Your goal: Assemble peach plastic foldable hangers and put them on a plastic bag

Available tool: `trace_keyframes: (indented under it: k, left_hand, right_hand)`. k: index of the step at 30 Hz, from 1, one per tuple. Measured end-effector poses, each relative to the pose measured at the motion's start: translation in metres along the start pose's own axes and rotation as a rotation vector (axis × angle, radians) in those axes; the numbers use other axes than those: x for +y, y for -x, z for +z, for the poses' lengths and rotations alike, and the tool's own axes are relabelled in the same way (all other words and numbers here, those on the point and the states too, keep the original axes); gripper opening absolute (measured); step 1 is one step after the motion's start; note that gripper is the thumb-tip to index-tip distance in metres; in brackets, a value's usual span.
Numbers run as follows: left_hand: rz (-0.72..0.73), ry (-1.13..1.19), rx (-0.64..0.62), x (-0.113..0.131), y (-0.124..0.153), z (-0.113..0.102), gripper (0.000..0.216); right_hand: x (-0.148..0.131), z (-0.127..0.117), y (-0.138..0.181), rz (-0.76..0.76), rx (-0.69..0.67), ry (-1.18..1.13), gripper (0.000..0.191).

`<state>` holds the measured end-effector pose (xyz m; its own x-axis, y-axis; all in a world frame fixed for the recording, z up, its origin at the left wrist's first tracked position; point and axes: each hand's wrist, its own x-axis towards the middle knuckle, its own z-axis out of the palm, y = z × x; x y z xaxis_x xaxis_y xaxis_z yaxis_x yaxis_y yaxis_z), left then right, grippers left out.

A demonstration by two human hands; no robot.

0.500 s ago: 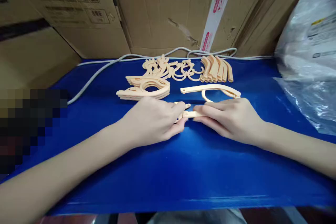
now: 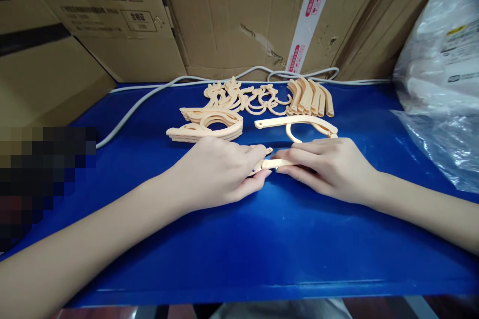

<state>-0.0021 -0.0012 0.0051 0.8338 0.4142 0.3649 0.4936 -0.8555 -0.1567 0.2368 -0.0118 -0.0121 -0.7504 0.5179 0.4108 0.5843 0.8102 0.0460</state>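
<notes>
Beige strip: one, pinched in right hand.

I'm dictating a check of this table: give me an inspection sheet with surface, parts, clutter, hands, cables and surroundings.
Surface: blue table, glossy.
Parts: cream held pieces; stack beyond the left hand; pile of hooks and row of arms at the back; loose piece beyond the right hand, contact unclear.
Clutter: clear plastic over the right side.
Hands: both bare, gripping the held pieces.
Cables: white cable along the back, curving forward at left.
Surroundings: cardboard behind and left; lower-left patch pixelated.
</notes>
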Motion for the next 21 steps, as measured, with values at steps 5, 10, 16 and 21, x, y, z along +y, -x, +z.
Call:
trace_keyframes:
  k: [5, 10, 16, 21]
  left_hand:
    - [-0.028, 0.058, -0.023, 0.002, 0.0, -0.004, 0.025]
    - [-0.109, 0.029, -0.042, 0.001, 0.001, -0.001, 0.028]
    - [-0.151, -0.016, -0.035, 0.001, 0.002, 0.002, 0.027]
    - [-0.052, 0.084, -0.063, 0.003, 0.001, -0.006, 0.027]
  right_hand:
    - [-0.001, -0.003, -0.001, -0.018, 0.067, 0.024, 0.027]
    - [0.005, -0.011, -0.001, 0.076, 0.205, 0.081, 0.023]
    - [0.024, -0.014, -0.001, 0.283, 0.258, 0.104, 0.02]
    - [0.034, -0.009, -0.001, 0.236, 0.076, 0.052, 0.024]
